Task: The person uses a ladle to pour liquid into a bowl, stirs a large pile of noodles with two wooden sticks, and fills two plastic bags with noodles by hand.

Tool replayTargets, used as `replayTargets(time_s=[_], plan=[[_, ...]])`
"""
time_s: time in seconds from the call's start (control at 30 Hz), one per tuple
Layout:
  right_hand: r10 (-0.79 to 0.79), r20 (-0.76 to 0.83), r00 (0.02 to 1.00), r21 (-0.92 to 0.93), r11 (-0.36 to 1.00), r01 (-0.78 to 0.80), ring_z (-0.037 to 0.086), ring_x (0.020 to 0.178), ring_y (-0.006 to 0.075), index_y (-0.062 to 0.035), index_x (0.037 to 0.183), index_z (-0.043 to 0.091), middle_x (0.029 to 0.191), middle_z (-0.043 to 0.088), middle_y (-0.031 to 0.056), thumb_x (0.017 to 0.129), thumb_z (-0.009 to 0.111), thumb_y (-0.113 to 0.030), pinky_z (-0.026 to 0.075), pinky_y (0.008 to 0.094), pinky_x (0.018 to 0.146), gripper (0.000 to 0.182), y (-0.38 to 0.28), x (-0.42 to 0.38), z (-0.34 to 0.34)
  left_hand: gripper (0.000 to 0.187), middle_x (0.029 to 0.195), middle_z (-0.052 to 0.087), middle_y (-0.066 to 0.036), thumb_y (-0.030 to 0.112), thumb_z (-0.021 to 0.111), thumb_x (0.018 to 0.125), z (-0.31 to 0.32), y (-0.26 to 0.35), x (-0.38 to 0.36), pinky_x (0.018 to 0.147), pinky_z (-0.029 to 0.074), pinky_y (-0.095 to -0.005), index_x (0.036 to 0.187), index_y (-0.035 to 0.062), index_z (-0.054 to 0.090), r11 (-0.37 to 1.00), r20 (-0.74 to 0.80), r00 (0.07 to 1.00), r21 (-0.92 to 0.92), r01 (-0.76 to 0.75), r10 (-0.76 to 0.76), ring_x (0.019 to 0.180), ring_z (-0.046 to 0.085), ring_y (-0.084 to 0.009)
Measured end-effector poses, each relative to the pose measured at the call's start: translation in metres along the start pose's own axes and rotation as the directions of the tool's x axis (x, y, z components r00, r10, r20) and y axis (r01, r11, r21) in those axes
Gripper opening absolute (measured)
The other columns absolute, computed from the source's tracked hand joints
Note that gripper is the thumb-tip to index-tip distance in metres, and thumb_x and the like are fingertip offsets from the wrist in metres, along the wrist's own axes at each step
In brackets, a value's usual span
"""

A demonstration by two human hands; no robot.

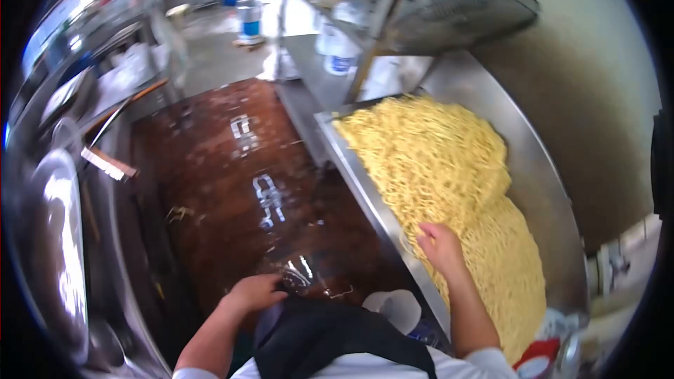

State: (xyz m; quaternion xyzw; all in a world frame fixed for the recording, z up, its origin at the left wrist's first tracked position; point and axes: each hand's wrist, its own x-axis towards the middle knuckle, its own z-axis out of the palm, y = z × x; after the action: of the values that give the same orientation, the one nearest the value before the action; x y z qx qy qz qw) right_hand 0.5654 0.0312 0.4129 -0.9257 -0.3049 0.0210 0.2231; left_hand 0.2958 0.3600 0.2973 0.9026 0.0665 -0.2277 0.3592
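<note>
A metal trough (558, 238) contains yellow noodles (439, 161). The right hand (441, 247), partly curled, is at their left edge; its grip is indeterminate. The left hand (258, 292), loosely open, is near the wet brown surface (210, 189). A fan (463, 17) overhangs the trough.

No readable text; blue marking on white tub (340, 52), too blurred.
</note>
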Motion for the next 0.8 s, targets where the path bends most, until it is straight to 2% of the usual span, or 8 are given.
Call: replayTargets(time_s=[0.1, 0.23, 0.33, 0.4, 0.5, 0.53, 0.7, 0.8], plan=[[0.062, -0.110, 0.992, 0.062, 0.997, -0.055, 0.068, 0.088, 0.0300, -0.0062, 0.107, 0.071, 0.098, 0.070, 0.0160, 0.087, 0.067, -0.018, 0.054, 0.0357, 0.078, 0.024, 0.009, 0.046, -0.003, 0.054, 0.112, 0.068, -0.015, 0.040, 0.066, 0.083, -0.050, -0.022, -0.010, 0.090, 0.051, -0.0430, 0.125, 0.0077, 0.060, 0.979, -0.120, 0.972, -0.064, 0.196, -0.203, 0.105, 0.064, -0.0344], [0.149, -0.273, 0.950, 0.077, 0.988, -0.133, 0.069, 0.086, 0.0289, -0.0071, 0.105, 0.072, 0.097, 0.071, 0.0153, 0.089, 0.066, -0.017, 0.054, 0.0351, 0.077, 0.020, 0.042, 0.122, -0.016, 0.058, 0.106, 0.070, -0.015, 0.033, 0.070, 0.082, -0.072, -0.044, -0.011, 0.087, 0.052, -0.0387, 0.131, 0.0040, 0.057, 0.968, -0.276, 0.928, -0.103, 0.230, -0.250, 0.100, 0.067, -0.0296], [0.121, -0.324, 0.938, -0.046, 0.989, -0.144, 0.068, 0.089, 0.0294, -0.0097, 0.106, 0.072, 0.101, 0.070, 0.0144, 0.089, 0.062, -0.014, 0.054, 0.0371, 0.077, 0.020, 0.076, 0.185, -0.036, 0.056, 0.103, 0.070, -0.015, 0.032, 0.071, 0.082, -0.073, -0.034, -0.013, 0.086, 0.052, -0.0391, 0.129, 0.0040, 0.058, 0.926, -0.294, 0.886, -0.236, 0.296, -0.358, 0.099, 0.067, -0.0299], [0.053, -0.346, 0.937, -0.302, 0.939, -0.164, 0.067, 0.096, 0.0302, -0.0128, 0.107, 0.073, 0.109, 0.068, 0.0130, 0.089, 0.060, -0.012, 0.053, 0.0397, 0.081, 0.022, 0.097, 0.221, -0.043, 0.057, 0.105, 0.070, -0.015, 0.033, 0.071, 0.082, -0.061, -0.035, -0.017, 0.087, 0.052, -0.0398, 0.129, 0.0050, 0.058, 0.913, -0.229, 0.893, -0.224, 0.340, -0.388, 0.100, 0.066, -0.0305], [0.056, -0.210, 0.976, -0.427, 0.893, -0.143, 0.064, 0.101, 0.0312, -0.0148, 0.107, 0.073, 0.115, 0.065, 0.0121, 0.088, 0.060, -0.013, 0.052, 0.0416, 0.085, 0.023, 0.129, 0.264, -0.037, 0.055, 0.104, 0.070, -0.015, 0.033, 0.071, 0.081, -0.058, -0.020, -0.023, 0.086, 0.052, -0.0401, 0.127, 0.0052, 0.059, 0.894, -0.145, 0.886, -0.161, 0.417, -0.440, 0.098, 0.067, -0.0308], [0.075, -0.153, 0.985, -0.483, 0.865, -0.140, 0.063, 0.101, 0.0316, -0.0126, 0.104, 0.072, 0.115, 0.065, 0.0126, 0.088, 0.062, -0.018, 0.051, 0.0423, 0.086, 0.020, 0.138, 0.272, -0.034, 0.055, 0.101, 0.070, -0.015, 0.032, 0.071, 0.081, -0.057, -0.021, -0.026, 0.085, 0.052, -0.0399, 0.127, 0.0048, 0.060, 0.868, -0.159, 0.866, -0.245, 0.431, -0.475, 0.096, 0.067, -0.0310], [0.037, -0.075, 0.997, -0.434, 0.899, -0.066, 0.064, 0.095, 0.0329, -0.0059, 0.099, 0.067, 0.106, 0.066, 0.0139, 0.092, 0.059, -0.027, 0.050, 0.0449, 0.080, 0.024, 0.131, 0.271, -0.048, 0.052, 0.095, 0.071, -0.014, 0.031, 0.071, 0.081, -0.082, -0.005, -0.013, 0.083, 0.052, -0.0390, 0.125, 0.0035, 0.061, 0.840, -0.248, 0.808, -0.267, 0.473, -0.534, 0.092, 0.068, -0.0312], [0.182, -0.025, 0.983, -0.336, 0.925, -0.180, 0.063, 0.089, 0.0340, -0.0051, 0.100, 0.065, 0.099, 0.066, 0.0156, 0.095, 0.058, -0.030, 0.049, 0.0427, 0.078, 0.027, 0.115, 0.269, -0.070, 0.052, 0.096, 0.071, -0.014, 0.030, 0.071, 0.082, -0.092, 0.010, 0.011, 0.083, 0.052, -0.0393, 0.125, 0.0036, 0.061, 0.874, -0.297, 0.830, -0.282, 0.396, -0.472, 0.092, 0.068, -0.0309]])
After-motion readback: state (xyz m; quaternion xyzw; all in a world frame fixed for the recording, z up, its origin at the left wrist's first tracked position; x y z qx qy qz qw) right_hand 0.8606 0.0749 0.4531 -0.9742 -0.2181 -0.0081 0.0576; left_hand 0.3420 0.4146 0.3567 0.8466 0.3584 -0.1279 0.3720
